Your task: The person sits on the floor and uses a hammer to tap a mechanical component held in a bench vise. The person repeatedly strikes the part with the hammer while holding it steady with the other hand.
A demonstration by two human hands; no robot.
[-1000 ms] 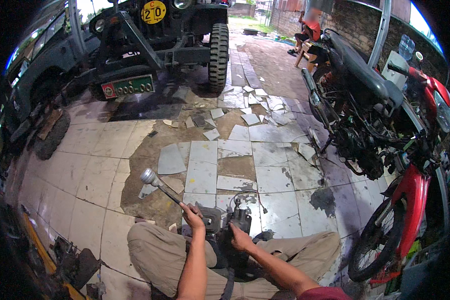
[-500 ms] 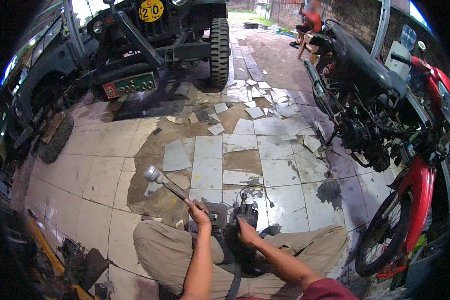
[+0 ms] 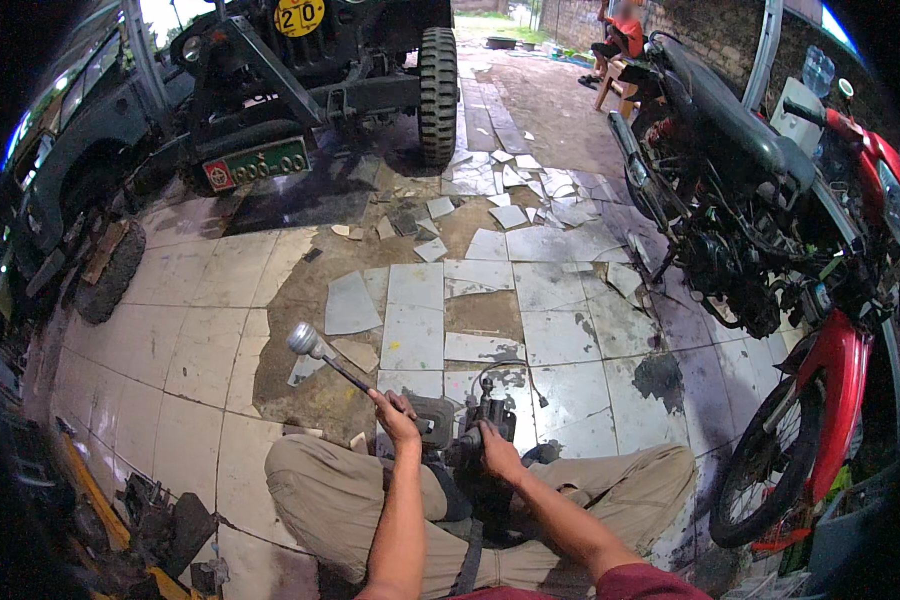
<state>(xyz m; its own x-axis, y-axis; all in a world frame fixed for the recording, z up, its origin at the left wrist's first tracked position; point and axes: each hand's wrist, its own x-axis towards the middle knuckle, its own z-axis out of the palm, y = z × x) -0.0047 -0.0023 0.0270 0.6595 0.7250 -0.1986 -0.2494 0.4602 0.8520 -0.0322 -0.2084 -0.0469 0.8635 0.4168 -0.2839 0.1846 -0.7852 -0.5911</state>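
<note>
Seated cross-legged on the floor, I wrap my left hand (image 3: 400, 418) round a dark metal bar with a rounded silver head (image 3: 307, 339). The bar slants up and to the left, its head over the broken floor. My right hand (image 3: 497, 450) is closed on a dark, greasy mechanical part (image 3: 475, 432) between my legs; its lower portion is hidden by hand and shadow. Beside my left hand lies a grey, squarish metal piece (image 3: 436, 420). A thin dark cable (image 3: 536, 385) loops out past the mechanical part.
Cracked tiles and loose shards (image 3: 510, 215) lie ahead. A dark jeep (image 3: 370, 105) stands at the far left, a red motorcycle (image 3: 840, 400) at the right. Dark metal parts (image 3: 160, 520) and a yellow bar (image 3: 95, 490) are at lower left. A person (image 3: 622, 38) sits far back.
My right hand has shifted slightly up along the dark part. The left hand keeps its hold on the bar, nearly still. The whole view has tilted a little.
</note>
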